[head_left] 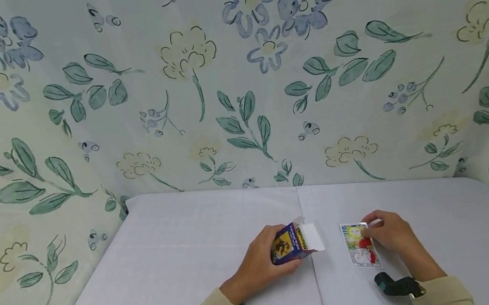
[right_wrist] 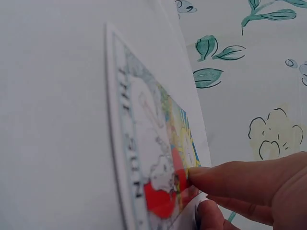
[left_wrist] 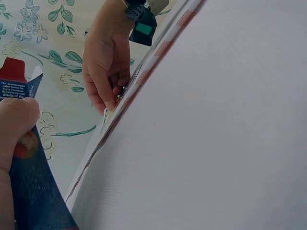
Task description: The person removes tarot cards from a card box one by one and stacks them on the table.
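Card point(head_left: 356, 251) sits pinched in the right hand point(head_left: 394, 233), to the right of the open box point(head_left: 287, 245) gripped by the left hand point(head_left: 257, 264); light pressure near its edge should keep the card flat.

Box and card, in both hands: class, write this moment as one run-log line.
left hand: holds box | box: flap open | right hand: pinches card | card: right of box, picture side visible
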The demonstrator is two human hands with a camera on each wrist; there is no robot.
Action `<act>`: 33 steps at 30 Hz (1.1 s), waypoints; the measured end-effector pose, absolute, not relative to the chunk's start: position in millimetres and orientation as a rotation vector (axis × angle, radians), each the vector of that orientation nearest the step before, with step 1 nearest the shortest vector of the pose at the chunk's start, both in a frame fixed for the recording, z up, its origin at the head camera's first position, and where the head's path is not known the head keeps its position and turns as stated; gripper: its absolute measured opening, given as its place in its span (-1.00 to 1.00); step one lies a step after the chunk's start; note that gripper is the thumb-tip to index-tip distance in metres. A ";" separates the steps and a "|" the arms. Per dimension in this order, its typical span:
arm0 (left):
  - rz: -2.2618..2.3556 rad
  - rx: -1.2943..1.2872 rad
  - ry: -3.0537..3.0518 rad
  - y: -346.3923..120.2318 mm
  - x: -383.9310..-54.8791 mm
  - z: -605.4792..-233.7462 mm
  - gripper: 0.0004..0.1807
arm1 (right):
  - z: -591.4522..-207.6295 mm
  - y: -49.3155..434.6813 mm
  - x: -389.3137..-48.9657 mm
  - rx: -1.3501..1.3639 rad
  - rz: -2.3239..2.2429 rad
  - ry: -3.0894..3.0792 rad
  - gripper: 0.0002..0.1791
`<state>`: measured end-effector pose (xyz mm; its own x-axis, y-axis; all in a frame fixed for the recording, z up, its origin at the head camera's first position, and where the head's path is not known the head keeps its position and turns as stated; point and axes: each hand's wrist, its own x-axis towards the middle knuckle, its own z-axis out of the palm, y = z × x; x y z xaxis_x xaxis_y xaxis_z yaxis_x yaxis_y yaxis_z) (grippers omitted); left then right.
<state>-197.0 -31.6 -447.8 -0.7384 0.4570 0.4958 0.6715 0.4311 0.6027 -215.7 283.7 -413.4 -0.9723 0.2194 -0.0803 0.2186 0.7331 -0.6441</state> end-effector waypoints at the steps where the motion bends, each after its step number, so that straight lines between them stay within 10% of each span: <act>1: -1.202 -0.981 -2.430 -31.7 -196.7 -448.0 -0.25 | -414.1 283.0 -216.0 -0.376 1.079 -2.925 -0.64; 33: -1.217 -0.935 -2.454 -29.5 -197.6 -451.6 -0.24 | -385.8 273.2 -218.9 -0.314 0.958 -3.053 -0.61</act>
